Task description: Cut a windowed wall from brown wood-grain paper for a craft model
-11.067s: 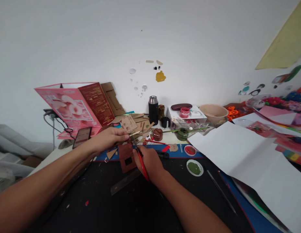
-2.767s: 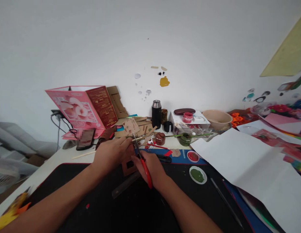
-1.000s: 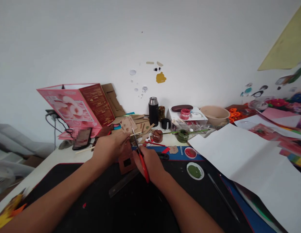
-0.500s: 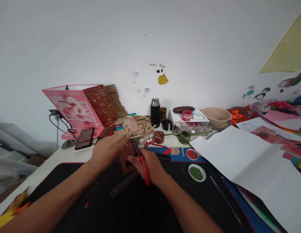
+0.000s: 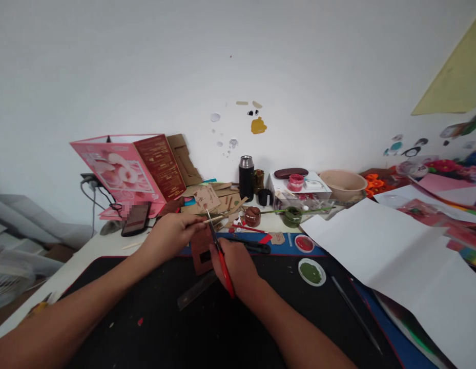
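My left hand (image 5: 176, 233) pinches a thin, pale wooden stick (image 5: 218, 218) between thumb and fingers, its free end pointing right. My right hand (image 5: 235, 266) is closed around red-handled scissors (image 5: 225, 271), their blades pointing away from me and crossing the stick. Whether the blades touch the stick, I cannot tell. Below the hands, a reddish-brown piece (image 5: 199, 243) with a dark rectangular opening lies partly on the black mat (image 5: 153, 302). A clear ruler (image 5: 195, 292) rests just in front of it.
Cardboard scraps (image 5: 207, 197) are heaped behind my hands. Open paint jars (image 5: 252, 217), a black flask (image 5: 246, 179) and a green paint lid (image 5: 311, 272) stand or lie nearby. A pink box (image 5: 118, 171) leans at left; large white paper (image 5: 407, 271) covers the right.
The scissors' handles have come together as my right thumb moved in. My left fingers have curled from extended to a pinch on the stick. The view has shifted slightly.
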`<state>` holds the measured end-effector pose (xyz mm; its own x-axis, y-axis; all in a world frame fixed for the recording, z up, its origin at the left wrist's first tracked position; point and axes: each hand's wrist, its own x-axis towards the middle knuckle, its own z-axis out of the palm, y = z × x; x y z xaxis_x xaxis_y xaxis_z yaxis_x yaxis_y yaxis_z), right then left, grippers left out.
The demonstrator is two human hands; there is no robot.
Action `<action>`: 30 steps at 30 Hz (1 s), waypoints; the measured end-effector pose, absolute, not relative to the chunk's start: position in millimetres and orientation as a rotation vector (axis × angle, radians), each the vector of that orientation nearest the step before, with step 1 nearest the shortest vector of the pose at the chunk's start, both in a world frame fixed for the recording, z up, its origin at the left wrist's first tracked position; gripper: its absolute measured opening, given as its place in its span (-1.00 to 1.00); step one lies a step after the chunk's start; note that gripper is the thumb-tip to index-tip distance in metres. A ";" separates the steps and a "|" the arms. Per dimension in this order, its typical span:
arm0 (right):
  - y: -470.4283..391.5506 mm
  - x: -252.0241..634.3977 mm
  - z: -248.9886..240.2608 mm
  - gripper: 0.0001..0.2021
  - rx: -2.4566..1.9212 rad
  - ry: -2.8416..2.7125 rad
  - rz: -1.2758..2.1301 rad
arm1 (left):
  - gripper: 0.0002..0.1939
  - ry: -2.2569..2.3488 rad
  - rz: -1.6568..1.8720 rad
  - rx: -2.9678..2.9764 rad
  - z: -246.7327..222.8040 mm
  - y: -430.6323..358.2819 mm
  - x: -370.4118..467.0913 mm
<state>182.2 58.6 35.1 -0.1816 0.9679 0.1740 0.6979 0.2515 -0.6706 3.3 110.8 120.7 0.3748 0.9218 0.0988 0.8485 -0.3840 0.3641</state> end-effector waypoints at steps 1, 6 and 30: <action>58.1 182.0 36.3 -0.77 -1.518 -1.957 0.604 | -0.58 1.535 0.426 2.315 122.6 112.8 3.0; 56.7 183.3 41.9 -0.76 -1.545 -1.994 0.581 | -0.62 1.425 0.351 2.156 137.0 122.7 4.2; 69.3 196.4 36.9 -0.77 -1.482 -1.929 0.521 | -0.61 1.546 0.429 2.313 132.4 125.4 18.0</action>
